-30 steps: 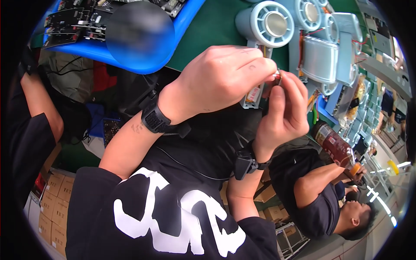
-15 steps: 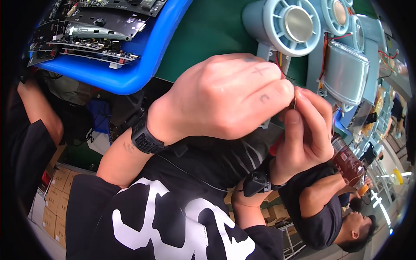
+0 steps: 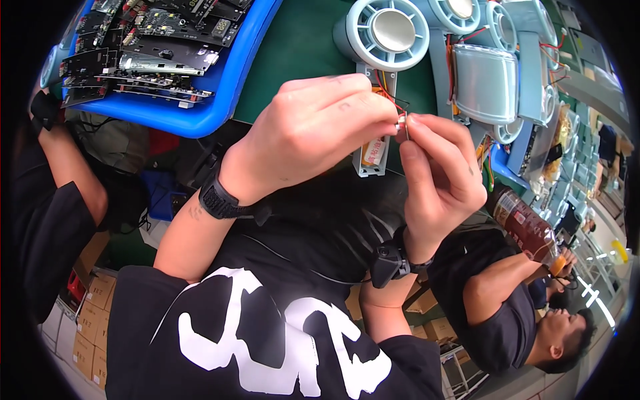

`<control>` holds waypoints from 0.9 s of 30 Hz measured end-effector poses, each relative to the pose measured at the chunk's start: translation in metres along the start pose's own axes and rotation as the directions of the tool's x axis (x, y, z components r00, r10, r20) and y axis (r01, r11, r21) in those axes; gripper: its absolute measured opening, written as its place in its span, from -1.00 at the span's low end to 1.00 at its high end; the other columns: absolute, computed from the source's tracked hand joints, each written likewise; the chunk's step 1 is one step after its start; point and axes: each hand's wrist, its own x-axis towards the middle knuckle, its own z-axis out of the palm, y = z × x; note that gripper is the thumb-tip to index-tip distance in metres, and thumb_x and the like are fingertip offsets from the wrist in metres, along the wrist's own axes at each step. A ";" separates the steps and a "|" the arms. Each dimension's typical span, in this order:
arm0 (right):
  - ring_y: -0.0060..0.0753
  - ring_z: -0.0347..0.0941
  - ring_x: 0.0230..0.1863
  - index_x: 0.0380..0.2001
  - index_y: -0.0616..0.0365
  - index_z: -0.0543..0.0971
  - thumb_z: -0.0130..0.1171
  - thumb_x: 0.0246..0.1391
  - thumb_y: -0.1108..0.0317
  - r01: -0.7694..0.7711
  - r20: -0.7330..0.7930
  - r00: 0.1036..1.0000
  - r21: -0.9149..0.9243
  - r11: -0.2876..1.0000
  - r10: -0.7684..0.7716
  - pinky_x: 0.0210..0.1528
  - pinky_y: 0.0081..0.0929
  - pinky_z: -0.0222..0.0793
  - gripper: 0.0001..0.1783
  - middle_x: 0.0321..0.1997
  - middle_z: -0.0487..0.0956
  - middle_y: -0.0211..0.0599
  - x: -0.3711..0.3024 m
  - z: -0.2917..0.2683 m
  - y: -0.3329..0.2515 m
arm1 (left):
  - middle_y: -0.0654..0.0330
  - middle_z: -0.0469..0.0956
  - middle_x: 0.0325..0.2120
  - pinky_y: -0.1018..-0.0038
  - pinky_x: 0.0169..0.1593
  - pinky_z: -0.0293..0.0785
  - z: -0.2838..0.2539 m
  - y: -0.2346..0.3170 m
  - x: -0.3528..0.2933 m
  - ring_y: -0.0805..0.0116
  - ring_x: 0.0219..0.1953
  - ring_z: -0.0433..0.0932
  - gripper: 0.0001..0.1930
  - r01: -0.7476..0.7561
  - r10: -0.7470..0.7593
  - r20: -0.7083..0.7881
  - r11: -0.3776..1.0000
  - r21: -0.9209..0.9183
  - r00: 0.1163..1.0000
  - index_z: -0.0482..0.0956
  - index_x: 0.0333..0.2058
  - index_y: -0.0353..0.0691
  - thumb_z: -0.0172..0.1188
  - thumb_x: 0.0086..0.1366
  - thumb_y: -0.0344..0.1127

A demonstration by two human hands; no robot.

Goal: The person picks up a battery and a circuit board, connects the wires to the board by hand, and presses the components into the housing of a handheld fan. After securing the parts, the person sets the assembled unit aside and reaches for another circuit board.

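Note:
In front of my chest, my left hand (image 3: pixel 313 127) pinches a small white wire connector (image 3: pixel 401 123) on thin red and black wires. Facing it, my right hand (image 3: pixel 443 177) holds a thin flat piece (image 3: pixel 407 128), seen edge-on, between thumb and fingers. The connector and the piece meet at my fingertips; whether they are joined is hard to see. Just beyond lies a light-blue handheld fan (image 3: pixel 393 33) with a round silver centre. Its open handle (image 3: pixel 372 170) points toward me, partly behind my left hand, with an orange-and-white wrapped part inside.
A blue tray (image 3: pixel 223 100) at the far left holds several black circuit boards (image 3: pixel 167 57). More light-blue fans (image 3: pixel 487 83) with loose wires crowd the green table's right side. A dark drink bottle (image 3: pixel 523 227) is near a co-worker (image 3: pixel 500 300); another person's arm (image 3: pixel 73 167) shows at left.
Both hands have shifted left and slightly apart in the picture, uncovering the white connector and the fan's open handle. The view has moved too, with the fans now farther left.

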 end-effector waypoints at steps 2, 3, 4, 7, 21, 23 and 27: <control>-0.48 0.58 -0.24 -0.18 0.39 0.67 0.25 0.01 0.74 0.002 0.017 1.000 0.004 1.000 -0.002 -0.26 -0.70 0.48 -0.74 -0.12 0.62 -0.06 -0.001 -0.001 0.001 | 0.18 0.58 -0.54 0.50 -0.50 0.46 -0.001 0.001 0.001 0.33 -0.55 0.56 -0.74 0.026 -0.026 0.003 1.000 -0.017 1.000 0.68 -0.26 -0.25 0.45 0.02 -0.48; -0.48 0.58 -0.23 -0.18 0.39 0.67 0.24 0.01 0.74 -0.009 0.016 1.000 0.028 1.000 0.009 -0.26 -0.70 0.48 -0.74 -0.12 0.62 -0.07 -0.002 -0.001 0.003 | 0.18 0.58 -0.54 0.50 -0.50 0.46 -0.001 0.000 0.002 0.33 -0.55 0.56 -0.74 0.020 -0.020 0.003 1.000 -0.017 1.000 0.68 -0.26 -0.25 0.45 0.02 -0.48; -0.47 0.58 -0.22 -0.18 0.38 0.68 0.24 0.01 0.75 -0.021 0.015 1.000 0.053 0.998 0.020 -0.25 -0.70 0.48 -0.73 -0.13 0.62 -0.07 -0.003 -0.001 0.003 | 0.19 0.58 -0.54 0.50 -0.50 0.46 -0.001 -0.001 0.002 0.33 -0.54 0.57 -0.74 0.009 -0.009 0.002 1.000 -0.016 1.000 0.69 -0.25 -0.25 0.45 0.02 -0.48; -0.41 0.60 -0.22 -0.19 0.34 0.69 0.27 -0.04 0.74 -0.028 0.010 1.000 0.085 0.996 0.027 -0.23 -0.63 0.50 -0.71 -0.16 0.63 -0.09 -0.001 -0.001 0.003 | 0.19 0.58 -0.54 0.50 -0.50 0.46 -0.001 -0.005 0.003 0.33 -0.54 0.57 -0.74 -0.014 0.014 0.003 1.000 -0.015 1.000 0.70 -0.24 -0.24 0.44 0.03 -0.47; -0.49 0.60 -0.26 -0.21 0.44 0.67 0.25 0.02 0.76 -0.157 0.037 0.988 0.275 0.948 0.153 -0.28 -0.69 0.48 -0.77 -0.15 0.65 -0.11 0.001 -0.003 0.006 | 0.22 0.51 -0.59 0.47 -0.53 0.39 -0.002 -0.004 0.005 0.36 -0.58 0.50 -0.67 -0.024 0.025 0.047 0.999 -0.040 0.999 0.72 -0.15 -0.20 0.43 0.04 -0.47; -0.49 0.60 -0.28 -0.21 0.45 0.67 0.25 0.02 0.75 -0.157 0.033 0.988 0.282 0.946 0.154 -0.29 -0.69 0.48 -0.78 -0.15 0.65 -0.10 0.002 -0.003 0.004 | 0.23 0.50 -0.60 0.47 -0.53 0.38 -0.003 -0.003 0.006 0.37 -0.59 0.48 -0.66 0.005 -0.002 0.056 0.998 -0.056 0.998 0.73 -0.13 -0.19 0.43 0.04 -0.46; -0.48 0.61 -0.30 -0.23 0.43 0.67 0.30 0.00 0.72 -0.167 0.035 0.986 0.311 0.935 0.165 -0.28 -0.68 0.50 -0.79 -0.17 0.67 -0.09 0.002 -0.004 0.004 | 0.25 0.49 -0.62 0.48 -0.55 0.36 -0.007 -0.005 0.007 0.40 -0.61 0.46 -0.64 -0.025 0.031 0.088 0.997 -0.068 0.996 0.74 -0.12 -0.15 0.44 0.03 -0.44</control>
